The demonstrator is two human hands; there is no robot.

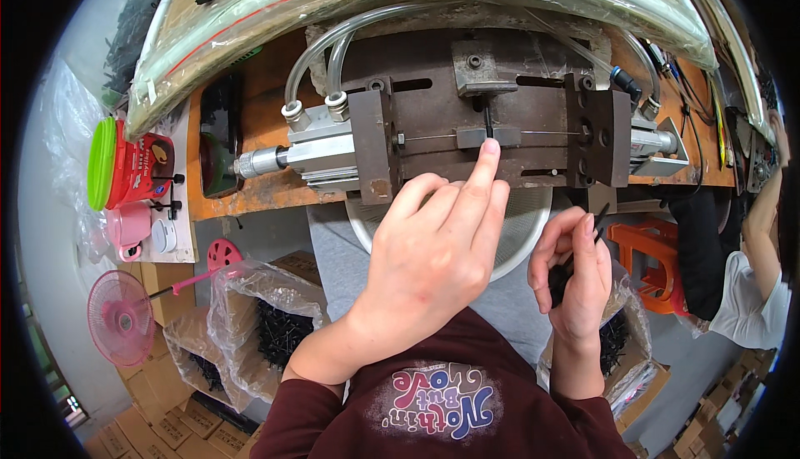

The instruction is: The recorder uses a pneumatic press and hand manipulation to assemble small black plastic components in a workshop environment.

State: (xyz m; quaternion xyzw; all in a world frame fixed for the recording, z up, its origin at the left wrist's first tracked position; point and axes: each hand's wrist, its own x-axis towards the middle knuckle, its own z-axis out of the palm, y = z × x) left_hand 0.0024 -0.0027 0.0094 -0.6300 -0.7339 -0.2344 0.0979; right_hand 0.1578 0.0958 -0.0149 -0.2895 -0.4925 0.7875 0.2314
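My left hand [437,242] reaches over the fixture, fingers stretched out. Its index fingertip touches, or nearly touches, the lower end of a thin black stemmed part [489,113]. That part stands across a small grey metal block [471,137] in the middle of the dark steel fixture [433,59]. To the right and lower, my right hand [575,271] has its fingers curled. A thin black piece [601,216] sticks out between thumb and fingers, and more black shows in the palm. The exact kind of these pieces is hidden.
Air cylinders [325,147] with clear hoses flank the fixture. A white round basket [521,246] sits below the bench edge. Plastic-lined boxes of black parts [283,330] stand left and right. A pink fan [122,316], red tub [150,167] and orange stool [646,259] are around. Another person's arm [760,217] shows at far right.
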